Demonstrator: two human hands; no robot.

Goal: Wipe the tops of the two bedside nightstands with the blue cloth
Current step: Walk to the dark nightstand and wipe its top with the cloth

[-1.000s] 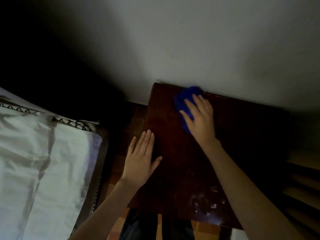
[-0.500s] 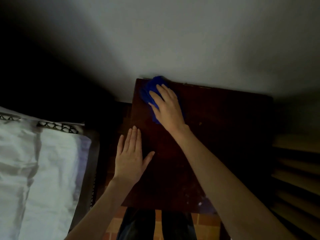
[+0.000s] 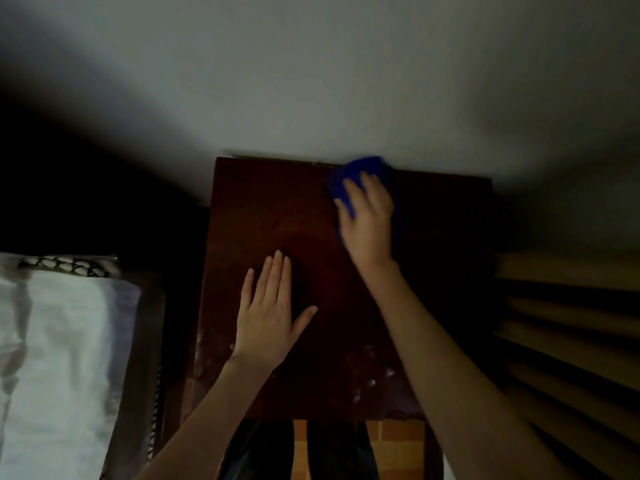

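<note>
Pressed under the right hand (image 3: 369,216), the cloth (image 3: 360,171) lies bunched on the nightstand (image 3: 433,237), at its far edge against the wall (image 3: 311,81). That hand lies palm down with fingers (image 3: 372,188) curled over the blue fabric, holding it to the wood rather than lifting it; blue shows past the fingertips and along both sides of the hand. Its forearm runs in from the lower right, crossing the near right part of the top.

Largest in view is the pale wall, filling the upper half. Below it sits the dark brown nightstand, seen from above, its back edge against the wall. A bed (image 3: 52,358) with white bedding lies to the left, apart from the nightstand by a dark gap. Slatted wood (image 3: 568,323) shows at the right, in deep shadow. Orange floor tiles (image 3: 401,441) appear under the near edge.

The left hand (image 3: 268,315) rests flat and empty on the top, near its left side, fingers together pointing toward the wall, thumb spread to the right. It is well apart from the cloth. Pale smudges (image 3: 374,379) mark the wood near the front edge.
</note>
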